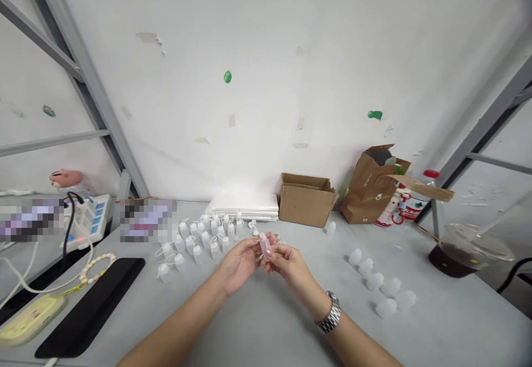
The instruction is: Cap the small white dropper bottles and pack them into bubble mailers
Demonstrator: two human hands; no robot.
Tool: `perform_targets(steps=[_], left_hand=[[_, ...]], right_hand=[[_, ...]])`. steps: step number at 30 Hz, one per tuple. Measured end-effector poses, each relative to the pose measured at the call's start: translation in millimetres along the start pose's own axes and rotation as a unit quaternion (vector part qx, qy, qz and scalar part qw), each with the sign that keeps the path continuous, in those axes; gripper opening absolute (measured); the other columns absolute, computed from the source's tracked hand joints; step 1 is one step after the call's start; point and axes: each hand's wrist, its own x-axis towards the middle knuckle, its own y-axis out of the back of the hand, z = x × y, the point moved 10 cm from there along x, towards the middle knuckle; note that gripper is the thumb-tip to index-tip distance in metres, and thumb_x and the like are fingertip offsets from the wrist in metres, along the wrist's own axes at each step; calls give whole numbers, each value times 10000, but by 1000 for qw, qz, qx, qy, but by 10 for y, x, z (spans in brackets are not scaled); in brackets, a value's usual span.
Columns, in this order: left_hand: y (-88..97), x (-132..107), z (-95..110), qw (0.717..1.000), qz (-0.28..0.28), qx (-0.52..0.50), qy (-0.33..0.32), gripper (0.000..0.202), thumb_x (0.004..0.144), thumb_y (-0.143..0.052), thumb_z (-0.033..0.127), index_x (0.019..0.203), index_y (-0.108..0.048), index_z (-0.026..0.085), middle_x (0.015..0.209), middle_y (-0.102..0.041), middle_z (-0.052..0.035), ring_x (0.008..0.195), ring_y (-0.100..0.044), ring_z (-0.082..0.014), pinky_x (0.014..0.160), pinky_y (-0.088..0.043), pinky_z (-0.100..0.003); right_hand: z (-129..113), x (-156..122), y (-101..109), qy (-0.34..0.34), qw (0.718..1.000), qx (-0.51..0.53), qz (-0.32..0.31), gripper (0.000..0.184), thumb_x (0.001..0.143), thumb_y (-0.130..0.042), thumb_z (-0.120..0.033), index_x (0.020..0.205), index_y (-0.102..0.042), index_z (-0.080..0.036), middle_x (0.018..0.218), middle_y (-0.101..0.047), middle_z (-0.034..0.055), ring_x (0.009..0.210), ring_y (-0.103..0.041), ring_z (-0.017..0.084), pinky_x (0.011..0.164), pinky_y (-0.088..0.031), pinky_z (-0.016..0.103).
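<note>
Between my two hands, above the middle of the table, is a small translucent plastic bottle (pixel 265 248), tilted slightly. My left hand (pixel 245 259) grips its upper end with the fingertips. The thumb and fingers of my right hand (pixel 282 259) pinch its lower body. A small white cap on a strap (pixel 252 225) shows just behind my left fingers; I cannot tell whether it belongs to this bottle. To the left stand several similar small white bottles (pixel 197 254) in loose rows, some with looped straps. On the right are several translucent bottles (pixel 374 281) without visible straps.
Behind my hands lie a stack of white sheets (pixel 245 206) and an open cardboard box (pixel 307 203). A brown paper bag (pixel 366 189) and a dark drink in a clear cup (pixel 457 253) stand right. A black pad (pixel 91 306), cables and a power strip (pixel 89 220) occupy the left.
</note>
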Motion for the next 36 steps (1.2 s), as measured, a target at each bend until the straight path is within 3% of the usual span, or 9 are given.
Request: perform_targets(steps=[8, 13, 23, 25, 27, 29, 31, 33, 36], left_hand=[[16, -24, 15, 999, 20, 35, -11, 280, 752, -530, 215, 975, -676, 128, 1124, -657, -112, 1016, -569, -253, 748, -411, -314], [12, -49, 74, 996, 32, 76, -37, 281, 751, -537, 219, 968, -686, 119, 1131, -655, -124, 1063, -557, -267, 814, -402, -324], [-10, -77, 141, 987, 48, 132, -74, 235, 741, -596, 239, 905, -716, 122, 1049, -693, -129, 1061, -571, -282, 911, -385, -356], [-8, -75, 165, 986, 45, 138, -84, 249, 750, -600, 252, 933, -710, 123, 1067, -686, -132, 1055, -571, -282, 890, -394, -350], [-16, -78, 178, 986, 38, 137, -87, 286, 768, -591, 277, 990, -692, 128, 1113, -665, -139, 978, -598, -266, 792, -431, -329], [-31, -80, 161, 988, 28, 133, -73, 326, 788, -570, 307, 1049, -667, 139, 1181, -625, -147, 787, -621, -217, 630, -433, -297], [-55, -87, 141, 990, 16, 130, -59, 342, 803, -547, 317, 1083, -650, 150, 1242, -579, -150, 632, -579, -159, 529, -390, -277], [-85, -94, 143, 991, 2, 120, -57, 346, 802, -533, 291, 1102, -642, 159, 1271, -557, -141, 650, -572, -160, 537, -383, -279], [-116, -102, 173, 992, -15, 104, -70, 387, 769, -528, 217, 1142, -618, 169, 1268, -565, -121, 889, -586, -237, 633, -403, -302]], right_hand=[[-97, -51, 83, 82, 982, -156, 73, 300, 726, -625, -469, 746, -622, -170, 624, -600, 6, 547, -510, 134, 540, -404, 265], [-231, -140, 22, 121, 954, -263, 82, 213, 819, -536, -380, 796, -611, -183, 711, -625, 32, 653, -551, 170, 628, -432, 289], [-313, -241, -22, 181, 887, -405, 127, 119, 818, -520, -278, 787, -592, -189, 745, -603, 50, 648, -516, 176, 635, -423, 311], [-302, -228, -4, 172, 902, -374, 130, 124, 804, -552, -305, 803, -597, -189, 759, -607, 48, 674, -527, 179, 655, -432, 316], [-238, -173, -16, 132, 942, -294, 98, 190, 793, -573, -367, 845, -609, -188, 747, -620, 39, 678, -550, 177, 659, -450, 315], [-158, -116, -81, 79, 977, -193, 40, 287, 782, -569, -457, 849, -624, -183, 727, -632, 33, 657, -572, 171, 650, -469, 312], [-125, -90, -143, 43, 992, -122, -3, 356, 767, -562, -520, 816, -641, -176, 728, -642, 37, 639, -586, 165, 649, -480, 314], [-136, -79, -132, 36, 994, -99, -4, 370, 737, -593, -533, 791, -653, -173, 737, -650, 37, 634, -589, 162, 654, -482, 314], [-174, -78, -17, 60, 991, -108, 45, 356, 693, -650, -516, 794, -644, -175, 701, -639, 20, 608, -572, 153, 613, -472, 294]])
